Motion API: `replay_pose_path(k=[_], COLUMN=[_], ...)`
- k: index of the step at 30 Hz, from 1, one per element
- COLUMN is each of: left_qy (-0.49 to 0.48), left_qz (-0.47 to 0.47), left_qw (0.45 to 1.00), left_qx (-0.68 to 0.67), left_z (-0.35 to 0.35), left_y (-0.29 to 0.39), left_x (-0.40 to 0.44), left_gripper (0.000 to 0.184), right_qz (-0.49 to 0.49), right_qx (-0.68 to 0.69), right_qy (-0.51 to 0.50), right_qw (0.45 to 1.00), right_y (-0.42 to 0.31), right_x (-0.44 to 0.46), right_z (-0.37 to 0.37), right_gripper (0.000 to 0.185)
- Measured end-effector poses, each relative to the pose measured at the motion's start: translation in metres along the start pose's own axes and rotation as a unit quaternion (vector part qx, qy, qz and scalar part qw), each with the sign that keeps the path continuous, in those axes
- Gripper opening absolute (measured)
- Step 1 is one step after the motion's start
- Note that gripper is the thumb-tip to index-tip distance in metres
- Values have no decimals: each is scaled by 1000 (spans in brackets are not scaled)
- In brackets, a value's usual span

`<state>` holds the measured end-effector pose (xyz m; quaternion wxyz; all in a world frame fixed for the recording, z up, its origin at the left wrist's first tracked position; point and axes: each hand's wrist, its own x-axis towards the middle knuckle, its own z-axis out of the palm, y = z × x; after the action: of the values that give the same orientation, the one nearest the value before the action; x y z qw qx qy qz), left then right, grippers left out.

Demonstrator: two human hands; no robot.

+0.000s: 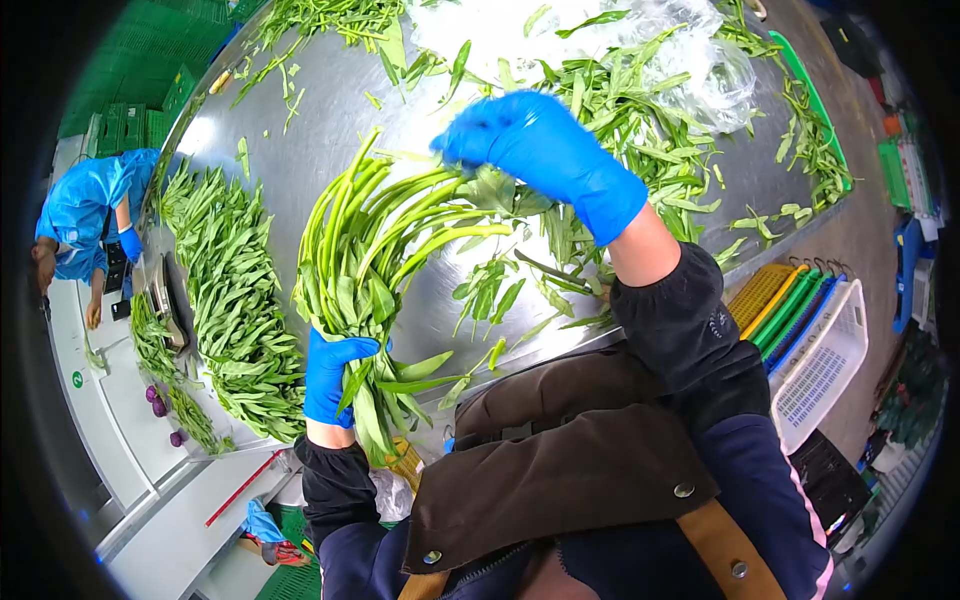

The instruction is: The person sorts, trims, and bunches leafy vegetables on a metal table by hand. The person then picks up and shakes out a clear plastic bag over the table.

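Observation:
My left hand (335, 375), in a blue glove, is wrapped round a bunch of leafy greens (365, 255) that look like water spinach. The bunch's pale green stems fan upward and bend to the right, while its leaves hang below my fist. Above the stem ends is my right hand (545, 150), also blue-gloved, its fingers smeared by motion. Leaves lie just under that hand; whether it holds any of them I cannot tell. Loose greens (640, 130) are heaped on the metal table (330, 90) beyond and beside it.
Bundled greens (235, 300) lie in a long row on the left. A clear plastic bag (715, 80) rests at the far right. A white basket (820, 360) with coloured crates stands beside the table. A person in blue (85, 215) bends at the left, near purple vegetables (157, 400).

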<state>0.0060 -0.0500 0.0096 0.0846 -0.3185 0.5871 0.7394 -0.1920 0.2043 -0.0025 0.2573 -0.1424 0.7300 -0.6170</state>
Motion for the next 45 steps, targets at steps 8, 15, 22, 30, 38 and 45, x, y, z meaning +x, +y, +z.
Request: replay_pose_path(k=[8,15,22,30,38,45], left_qy=[-77,-49,-22,-47,-89,-78], left_qz=[-45,-34,-46,-47,-48,-48], left_qw=[996,998,999,998,993,996], left_qx=[28,-15,0,14,66,17], left_z=[-17,-7,-20,-2,-5,-17], left_y=[-13,-6,-15,-10,-11,-17], left_x=[13,5,10,6,7,6], left_gripper=[75,78,77,73,70,77], right_qz=[-160,-24,-144,-49,-21,81], right_qx=[-82,318,-32,-128,1,-499], right_qy=[-100,-87,-71,-166,-182,51], right_qw=[979,944,987,977,983,861], right_y=[7,24,30,33,30,37], right_x=[13,3,3,13,12,17], right_z=[51,69,64,56,11,-47], right_gripper=[51,19,24,28,29,36])
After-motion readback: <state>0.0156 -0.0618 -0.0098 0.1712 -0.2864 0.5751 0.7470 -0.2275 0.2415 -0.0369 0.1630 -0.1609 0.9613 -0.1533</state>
